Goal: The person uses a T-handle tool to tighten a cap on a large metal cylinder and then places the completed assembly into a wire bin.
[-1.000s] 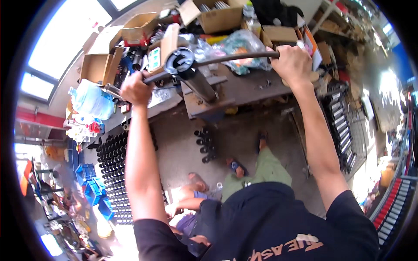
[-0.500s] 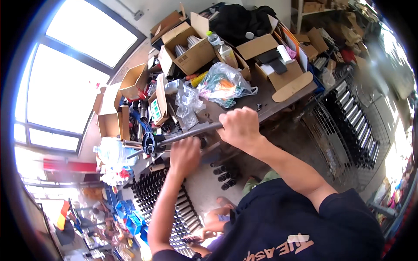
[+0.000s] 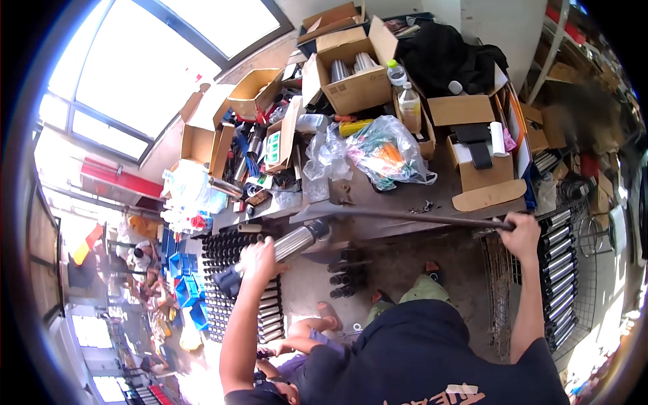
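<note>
My left hand is closed around a silver metal cylinder with black fittings at its ends, held tilted in front of the bench edge. Away to the right, my right hand grips the end of a long dark metal rod. The rod lies roughly level along the front of the bench, its far end blurred near the top of the cylinder. Whether rod and cylinder touch I cannot tell.
The workbench bears cardboard boxes, a clear plastic bag, bottles and loose parts. Rows of black-ended tubes stand below left; a wire rack of tubes is at right. Another person sits close by.
My right hand has moved right with the rod, away from my left hand. The cylinder has come down and left in my left hand, off the rod. The view has shifted.
</note>
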`<action>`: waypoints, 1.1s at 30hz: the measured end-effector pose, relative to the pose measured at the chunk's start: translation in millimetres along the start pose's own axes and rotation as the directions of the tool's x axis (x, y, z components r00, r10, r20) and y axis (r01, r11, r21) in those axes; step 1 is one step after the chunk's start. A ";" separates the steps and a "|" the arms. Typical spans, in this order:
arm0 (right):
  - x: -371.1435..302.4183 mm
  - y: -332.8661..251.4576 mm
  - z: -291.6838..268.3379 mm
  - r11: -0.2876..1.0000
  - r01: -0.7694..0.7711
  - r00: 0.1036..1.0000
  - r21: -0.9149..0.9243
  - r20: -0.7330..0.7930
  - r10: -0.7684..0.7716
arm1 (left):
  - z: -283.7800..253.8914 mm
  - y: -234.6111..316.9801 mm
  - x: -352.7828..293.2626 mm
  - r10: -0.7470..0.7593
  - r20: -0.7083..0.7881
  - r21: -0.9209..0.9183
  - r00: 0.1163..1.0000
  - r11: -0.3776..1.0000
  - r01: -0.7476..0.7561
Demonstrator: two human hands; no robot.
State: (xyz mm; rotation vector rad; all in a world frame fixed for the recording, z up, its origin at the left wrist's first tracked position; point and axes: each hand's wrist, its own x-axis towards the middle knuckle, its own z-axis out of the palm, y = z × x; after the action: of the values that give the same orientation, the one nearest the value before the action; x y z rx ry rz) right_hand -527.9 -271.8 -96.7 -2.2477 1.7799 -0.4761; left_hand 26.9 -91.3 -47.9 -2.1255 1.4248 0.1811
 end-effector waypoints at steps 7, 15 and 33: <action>-78.9 -25.2 157.6 0.973 -0.219 0.895 0.070 0.411 0.172 | 104.8 50.0 -97.5 -0.030 0.309 -0.854 0.951 -0.449 0.263; -87.7 -60.1 341.4 0.556 -0.761 0.530 0.335 0.815 0.234 | 53.6 120.1 -103.4 0.063 0.125 -0.225 0.990 -0.970 0.090; -76.9 -109.1 382.0 0.287 -0.909 0.352 0.302 0.925 0.143 | 16.5 98.7 -108.3 -0.031 -0.355 -0.006 0.935 -0.999 -0.035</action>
State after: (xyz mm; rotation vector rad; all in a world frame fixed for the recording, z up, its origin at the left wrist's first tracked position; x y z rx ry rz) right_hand -296.1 -178.4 -415.0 -0.6685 1.2854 -0.0478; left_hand -103.0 -22.0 -54.6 0.4062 -0.1811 -1.2052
